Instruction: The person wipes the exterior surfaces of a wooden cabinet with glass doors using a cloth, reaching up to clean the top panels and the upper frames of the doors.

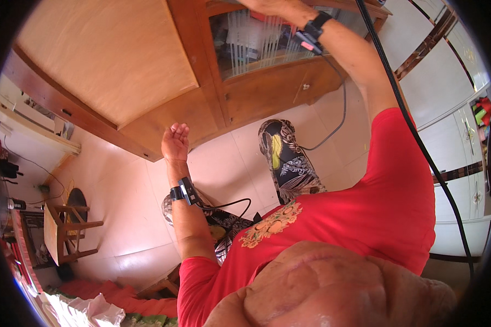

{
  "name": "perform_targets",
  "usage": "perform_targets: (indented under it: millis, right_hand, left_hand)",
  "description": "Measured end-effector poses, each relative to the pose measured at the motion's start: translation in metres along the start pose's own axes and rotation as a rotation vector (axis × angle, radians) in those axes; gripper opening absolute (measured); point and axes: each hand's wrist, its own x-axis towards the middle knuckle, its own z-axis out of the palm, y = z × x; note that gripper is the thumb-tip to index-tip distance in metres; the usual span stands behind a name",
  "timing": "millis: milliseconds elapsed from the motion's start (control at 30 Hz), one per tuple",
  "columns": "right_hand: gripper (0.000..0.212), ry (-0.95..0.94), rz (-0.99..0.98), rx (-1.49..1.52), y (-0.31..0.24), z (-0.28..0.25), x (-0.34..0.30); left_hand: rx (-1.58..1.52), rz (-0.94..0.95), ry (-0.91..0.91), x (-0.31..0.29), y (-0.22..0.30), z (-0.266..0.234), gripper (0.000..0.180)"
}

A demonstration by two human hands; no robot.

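Note:
My left hand [175,143] hangs in front of the lower part of a wooden cabinet [174,111], palm partly turned up and fingers loosely bent. Nothing shows in it, and I cannot tell whether it touches the wood. My right arm reaches up past the cabinet's glass door [251,41]. Only the base of my right hand [264,4] shows at the top edge; its fingers lie outside the picture. Behind the striped glass are several items, too blurred to name. Each wrist wears a black strap with a small device, the left one [186,191] and the right one [310,38].
A black cable [406,111] runs down the right side, and a thinner cord [343,103] hangs from my right wrist. A small wooden stool [65,231] stands on the tiled floor [120,218] at left. White cupboards [455,136] line the right. Red cloth [114,297] lies lower left.

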Motion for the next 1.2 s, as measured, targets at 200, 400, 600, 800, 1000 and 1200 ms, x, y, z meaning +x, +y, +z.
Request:
perform_targets:
  millis: [200, 400, 600, 800, 1000, 1200]
  right_hand:
    - [0.034, 0.138, -0.073, -0.146, -0.003, 0.061, 0.004]
    - [0.030, 0.096, -0.136, -0.266, 0.003, 0.049, -0.006]
    - [0.035, 0.185, -0.179, -0.246, 0.056, 0.041, -0.028]
    - [0.034, 0.105, -0.143, -0.275, 0.122, 0.001, -0.066]
    - [0.039, 0.045, -0.048, -0.300, 0.155, -0.058, -0.099]
    - [0.041, 0.058, 0.010, -0.353, 0.192, -0.067, -0.117]
  left_hand:
    - [0.065, -0.021, -0.004, 0.012, -0.008, -0.009, 0.029]
    - [0.138, -0.021, 0.018, 0.017, -0.012, -0.009, 0.030]
    - [0.156, -0.059, 0.042, 0.026, -0.028, 0.006, 0.028]
    - [0.139, -0.118, -0.018, 0.039, -0.038, 0.011, 0.028]
    - [0.214, -0.139, 0.016, 0.038, -0.049, 0.030, 0.027]
    - [0.243, -0.161, 0.005, 0.044, -0.054, 0.021, 0.026]
